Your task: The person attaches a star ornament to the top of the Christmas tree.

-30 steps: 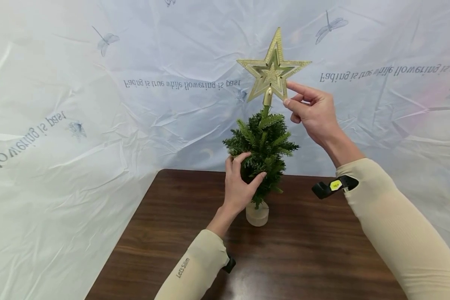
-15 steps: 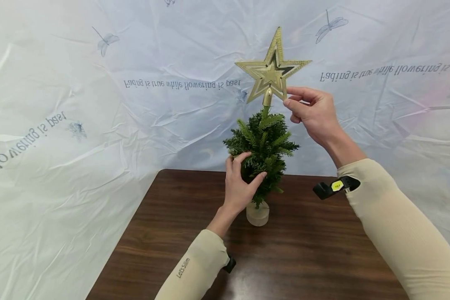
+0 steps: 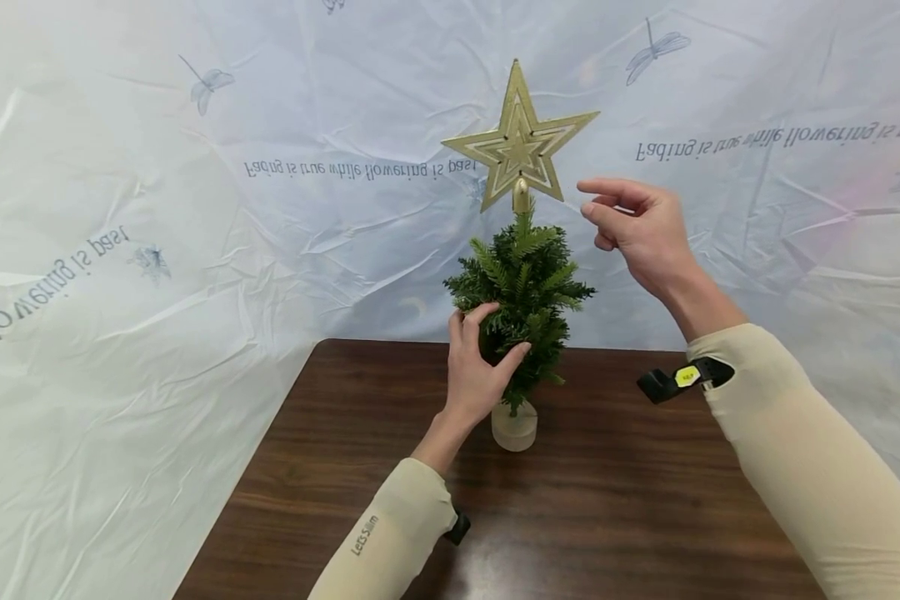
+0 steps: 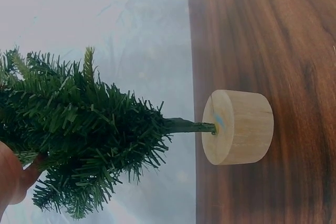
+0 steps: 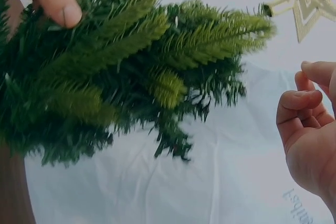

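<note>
A small artificial Christmas tree (image 3: 528, 283) stands upright on its round wooden base (image 4: 244, 127). The gold star topper (image 3: 521, 146) sits on the tip of the tree, leaning slightly left. My left hand (image 3: 476, 367) grips the tree's left side at mid-height, thumb and fingers curled round the branches; some fingertips are hidden in the needles. To the right of the star hovers my right hand (image 3: 645, 229), apart from it and holding nothing, its thumb and index finger separated and the other fingers loosely bent. In the right wrist view a gap shows between this hand and the star.
The tree stands on a dark brown wooden table (image 3: 330, 467), near its back edge. Behind and to the left hangs a wrinkled pale sheet (image 3: 375, 250) printed with lettering and dragonflies. A black strap (image 3: 671, 381) is worn on the right sleeve.
My right hand has let go of the star's lower right point and moved slightly right. The star has shifted left and tilted. My left hand keeps its grip on the tree.
</note>
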`<state>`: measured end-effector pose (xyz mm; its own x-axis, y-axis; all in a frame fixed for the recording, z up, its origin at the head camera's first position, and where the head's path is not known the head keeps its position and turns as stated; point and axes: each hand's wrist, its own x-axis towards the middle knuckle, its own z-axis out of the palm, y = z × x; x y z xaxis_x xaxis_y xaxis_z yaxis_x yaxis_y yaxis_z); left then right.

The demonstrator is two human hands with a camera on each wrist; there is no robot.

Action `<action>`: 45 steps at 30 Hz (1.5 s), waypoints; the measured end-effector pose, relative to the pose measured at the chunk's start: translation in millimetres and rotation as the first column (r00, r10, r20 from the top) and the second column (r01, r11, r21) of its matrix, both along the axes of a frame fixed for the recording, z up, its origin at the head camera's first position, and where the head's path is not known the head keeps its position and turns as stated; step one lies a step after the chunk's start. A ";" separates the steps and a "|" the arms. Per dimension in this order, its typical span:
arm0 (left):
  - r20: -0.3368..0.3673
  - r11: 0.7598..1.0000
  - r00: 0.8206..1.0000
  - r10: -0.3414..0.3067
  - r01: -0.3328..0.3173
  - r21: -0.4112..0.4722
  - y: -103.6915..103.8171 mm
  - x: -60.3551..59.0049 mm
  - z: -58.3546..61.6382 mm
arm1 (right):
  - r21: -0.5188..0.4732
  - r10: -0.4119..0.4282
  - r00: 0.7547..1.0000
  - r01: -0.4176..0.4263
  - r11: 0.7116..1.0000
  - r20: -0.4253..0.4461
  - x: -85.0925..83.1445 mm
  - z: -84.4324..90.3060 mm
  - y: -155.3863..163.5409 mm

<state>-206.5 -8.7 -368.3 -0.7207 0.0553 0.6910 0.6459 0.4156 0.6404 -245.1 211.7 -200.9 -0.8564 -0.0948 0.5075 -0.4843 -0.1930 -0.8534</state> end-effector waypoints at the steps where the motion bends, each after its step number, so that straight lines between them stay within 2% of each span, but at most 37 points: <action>1: 0.000 1.000 1.000 0.001 -0.001 -0.002 -0.2 -0.3 0.3 | -0.001 -0.006 1.000 0.006 1.000 0.003 0.0 -1.8 3.0; 8: -0.013 1.000 1.000 0.006 -0.006 -0.017 -0.9 -1.1 3.9 | 0.048 -0.101 0.994 0.100 0.994 0.038 1.3 -21.3 28.7; 20: -0.021 0.999 0.999 0.033 -0.034 -0.039 -7.4 4.4 8.9 | 0.197 -0.266 0.958 0.241 0.950 0.108 12.8 -57.1 69.0; 23: -0.012 0.998 0.999 0.044 -0.044 -0.039 -9.7 4.9 9.3 | 0.276 -0.333 0.937 0.293 0.915 0.109 15.2 -63.8 76.5; 26: -0.005 0.998 0.998 0.056 -0.056 -0.038 -11.8 5.8 10.2 | 0.381 -0.420 0.903 0.357 0.853 0.094 19.4 -71.3 82.9; 27: -0.003 0.997 0.998 0.059 -0.059 -0.040 -12.3 6.2 10.5 | 0.419 -0.452 0.889 0.383 0.823 0.076 21.2 -73.8 84.8; 30: 0.008 0.998 0.998 0.061 -0.060 -0.036 -14.1 8.1 11.1 | 0.485 -0.513 0.858 0.435 0.759 0.034 26.4 -82.0 91.1; 34: 0.036 0.998 0.998 0.060 -0.060 -0.020 -16.6 10.8 12.4 | 0.532 -0.546 0.838 0.472 0.703 -0.021 31.3 -92.5 100.4; 36: 0.049 0.998 0.997 0.056 -0.055 -0.016 -18.0 11.8 13.6 | 0.543 -0.552 0.833 0.481 0.688 -0.039 32.9 -97.0 105.3; 39: 0.057 0.999 0.997 0.044 -0.043 -0.013 -20.1 13.1 15.8 | 0.548 -0.552 0.833 0.484 0.682 -0.049 36.0 -102.4 111.3; 45: 0.088 1.000 0.996 0.002 -0.003 0.004 -24.0 15.3 17.6 | 0.536 -0.567 0.822 0.500 0.680 -0.048 41.8 -106.2 120.0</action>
